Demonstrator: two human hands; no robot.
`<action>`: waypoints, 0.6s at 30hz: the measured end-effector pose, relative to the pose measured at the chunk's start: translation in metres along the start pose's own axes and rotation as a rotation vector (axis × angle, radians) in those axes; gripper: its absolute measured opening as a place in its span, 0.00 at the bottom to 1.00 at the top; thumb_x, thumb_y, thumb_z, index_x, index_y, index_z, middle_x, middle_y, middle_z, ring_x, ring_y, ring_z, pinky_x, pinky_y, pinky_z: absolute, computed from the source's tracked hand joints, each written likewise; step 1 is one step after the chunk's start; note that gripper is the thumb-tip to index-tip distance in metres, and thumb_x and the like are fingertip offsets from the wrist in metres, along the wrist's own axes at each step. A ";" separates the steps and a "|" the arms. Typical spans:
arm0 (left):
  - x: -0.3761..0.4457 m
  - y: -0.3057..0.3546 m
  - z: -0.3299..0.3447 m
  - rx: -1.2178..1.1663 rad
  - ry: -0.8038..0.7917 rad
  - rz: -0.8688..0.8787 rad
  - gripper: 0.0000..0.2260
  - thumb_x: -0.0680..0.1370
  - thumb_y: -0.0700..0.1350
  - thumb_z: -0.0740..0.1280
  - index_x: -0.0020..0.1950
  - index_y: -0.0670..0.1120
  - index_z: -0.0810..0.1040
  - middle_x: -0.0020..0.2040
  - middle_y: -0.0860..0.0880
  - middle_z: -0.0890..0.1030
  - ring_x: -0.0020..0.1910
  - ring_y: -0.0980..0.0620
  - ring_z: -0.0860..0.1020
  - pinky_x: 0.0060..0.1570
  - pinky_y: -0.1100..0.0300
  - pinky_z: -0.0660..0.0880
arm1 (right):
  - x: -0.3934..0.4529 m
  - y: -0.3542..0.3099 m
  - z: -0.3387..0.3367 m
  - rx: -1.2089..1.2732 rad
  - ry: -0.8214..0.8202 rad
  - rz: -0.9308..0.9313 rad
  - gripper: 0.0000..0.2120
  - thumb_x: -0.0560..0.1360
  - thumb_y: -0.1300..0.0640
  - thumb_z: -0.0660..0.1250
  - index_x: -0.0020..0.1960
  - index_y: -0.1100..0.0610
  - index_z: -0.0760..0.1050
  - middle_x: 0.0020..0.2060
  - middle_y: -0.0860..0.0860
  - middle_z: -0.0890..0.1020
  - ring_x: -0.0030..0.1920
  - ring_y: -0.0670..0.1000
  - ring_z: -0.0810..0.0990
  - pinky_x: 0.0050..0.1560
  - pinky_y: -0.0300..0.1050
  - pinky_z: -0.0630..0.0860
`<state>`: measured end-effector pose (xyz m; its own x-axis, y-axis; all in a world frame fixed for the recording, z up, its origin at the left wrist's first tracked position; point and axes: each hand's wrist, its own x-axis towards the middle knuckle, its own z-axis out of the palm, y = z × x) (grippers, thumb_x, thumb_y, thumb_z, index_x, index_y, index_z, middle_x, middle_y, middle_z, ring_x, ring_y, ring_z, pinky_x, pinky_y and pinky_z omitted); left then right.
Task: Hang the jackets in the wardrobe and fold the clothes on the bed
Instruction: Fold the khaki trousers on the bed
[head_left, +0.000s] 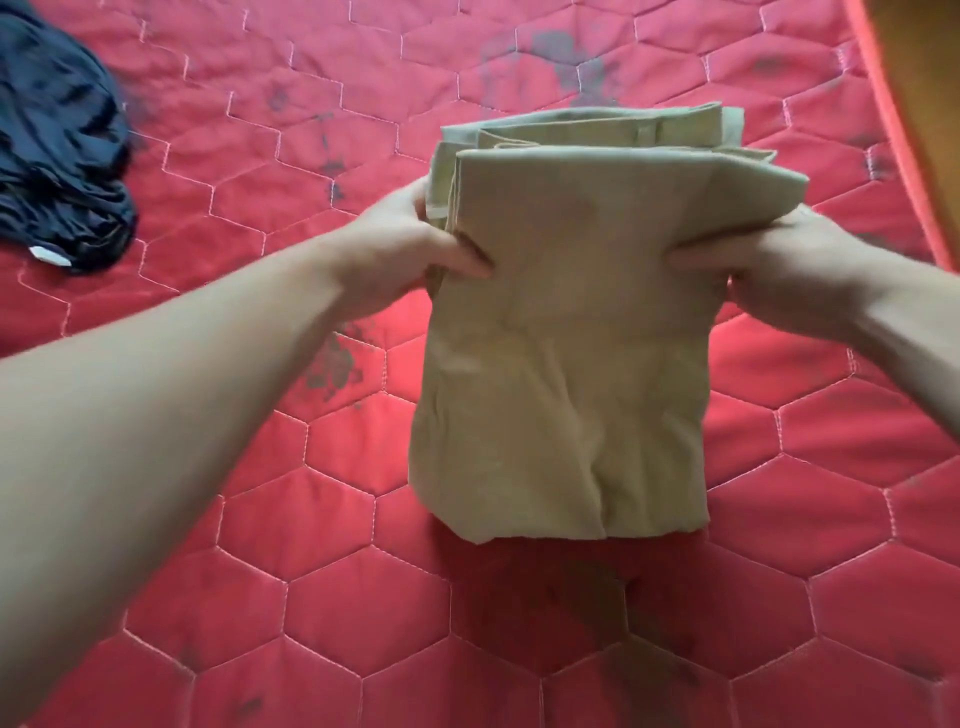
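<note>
Both hands are on the folded khaki garment (561, 338), held up over the red quilted mattress (322, 597). The left hand (400, 249) clamps its left edge, thumb pressed across the front, fingers tucked behind the layers. The right hand (774, 265) pinches the right edge the same way. The lower fold hangs free below the thumbs. A dark garment (57, 150) lies crumpled far left.
</note>
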<state>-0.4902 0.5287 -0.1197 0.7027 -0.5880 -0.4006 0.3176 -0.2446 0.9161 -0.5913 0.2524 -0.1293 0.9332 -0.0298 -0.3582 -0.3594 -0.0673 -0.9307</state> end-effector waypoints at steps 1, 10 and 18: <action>-0.001 0.003 0.002 0.025 0.064 0.025 0.28 0.62 0.28 0.70 0.60 0.43 0.75 0.50 0.43 0.81 0.48 0.44 0.80 0.49 0.40 0.77 | 0.002 -0.004 0.002 0.088 0.025 -0.028 0.23 0.71 0.73 0.65 0.63 0.59 0.75 0.56 0.55 0.81 0.54 0.51 0.80 0.56 0.52 0.76; -0.040 -0.030 0.020 0.900 0.322 0.692 0.18 0.66 0.33 0.69 0.55 0.38 0.80 0.46 0.48 0.74 0.44 0.54 0.71 0.47 0.65 0.68 | -0.042 0.027 0.003 -0.750 0.307 -0.589 0.18 0.69 0.66 0.71 0.58 0.61 0.77 0.49 0.55 0.79 0.49 0.49 0.77 0.50 0.34 0.73; -0.085 -0.070 0.017 1.448 -0.228 0.653 0.16 0.66 0.48 0.66 0.53 0.52 0.81 0.52 0.51 0.80 0.46 0.45 0.77 0.45 0.50 0.72 | -0.088 0.101 0.012 -1.322 -0.027 -0.637 0.21 0.63 0.72 0.71 0.54 0.59 0.83 0.53 0.58 0.81 0.47 0.63 0.81 0.38 0.57 0.78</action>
<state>-0.5830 0.5834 -0.1496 0.3223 -0.9444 -0.0651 -0.9193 -0.3286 0.2166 -0.7097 0.2605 -0.1932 0.9265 0.3710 0.0631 0.3761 -0.9068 -0.1903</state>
